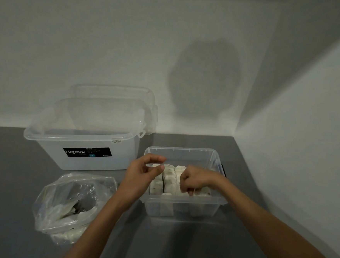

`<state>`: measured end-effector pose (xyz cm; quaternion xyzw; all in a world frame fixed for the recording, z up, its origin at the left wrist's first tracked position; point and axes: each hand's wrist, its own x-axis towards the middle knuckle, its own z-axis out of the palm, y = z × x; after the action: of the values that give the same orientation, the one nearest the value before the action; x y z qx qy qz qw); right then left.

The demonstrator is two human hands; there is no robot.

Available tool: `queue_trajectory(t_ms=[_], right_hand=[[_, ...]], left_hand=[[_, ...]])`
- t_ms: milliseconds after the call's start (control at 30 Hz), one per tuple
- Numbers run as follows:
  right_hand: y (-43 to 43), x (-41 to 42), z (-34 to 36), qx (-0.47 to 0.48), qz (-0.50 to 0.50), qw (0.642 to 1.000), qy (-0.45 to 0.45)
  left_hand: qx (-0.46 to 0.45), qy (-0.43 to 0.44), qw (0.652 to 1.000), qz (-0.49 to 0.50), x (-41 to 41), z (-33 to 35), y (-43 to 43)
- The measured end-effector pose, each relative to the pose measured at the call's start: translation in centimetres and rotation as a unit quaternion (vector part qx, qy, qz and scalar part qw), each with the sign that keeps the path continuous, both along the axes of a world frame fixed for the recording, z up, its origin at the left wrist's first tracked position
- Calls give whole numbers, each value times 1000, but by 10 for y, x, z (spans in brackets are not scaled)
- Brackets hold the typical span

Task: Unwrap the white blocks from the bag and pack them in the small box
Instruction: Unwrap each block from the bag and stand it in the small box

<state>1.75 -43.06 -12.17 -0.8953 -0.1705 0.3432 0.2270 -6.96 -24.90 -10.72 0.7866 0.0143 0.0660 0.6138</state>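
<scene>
Your right hand (196, 180) is down inside the small box (183, 149), fingers curled round a block (204, 191) at the near right corner. It looks like you are seating that one in its row. Your left hand (141, 174) hovers over the box's left edge with thumb and forefinger bent towards each other. There may be a scrap of clear wrap pinched between them, but I cannot tell whether it holds anything.

The white blocks (169, 179) already packed stand on edge in about three rows running from the near wall towards the back, close against one another. A strip at the far end of the box looks unfilled, so by my reckoning you are well past halfway on the packing, with room for a few more.

What is left sits to your left: the bag (67, 202) lies open on the bench (177, 246), apart from the small box, slumped and mostly flat. Pale pieces show through the plastic near its bottom, though whether those are wrapped blocks or only spent wrappers is not clear from here. Check it before you call the job done.

Behind the bag stands the big box (82, 163) with the dark label, open, its lid (115, 92) propped against the wall behind it — neither is in your way.
</scene>
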Motion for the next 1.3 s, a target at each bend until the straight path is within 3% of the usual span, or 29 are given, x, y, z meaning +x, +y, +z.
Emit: queue_trajectory(t_ms=[200,367,600,767,867,1000,1300], right_hand=[[12,5,-31,-73,-15,993,-93],[19,4,-17,-64,-3,981,-185],[92,-28,56,142,23,946,-291],[172,-69,77,232,100,938,-238],[218,-83,56,172,177,953,-176],[264,-95,8,73,199,966,-151],[291,-101,-44,-19,202,962,-183]], left_hand=[[1,-7,1000,15,-6,3,11],[-21,6,999,26,-14,6,28],[55,52,996,43,-34,12,93],[227,192,954,-38,-55,10,170],[305,169,937,2,-62,4,205],[375,127,914,94,-70,-15,232],[334,156,929,36,-76,-50,243]])
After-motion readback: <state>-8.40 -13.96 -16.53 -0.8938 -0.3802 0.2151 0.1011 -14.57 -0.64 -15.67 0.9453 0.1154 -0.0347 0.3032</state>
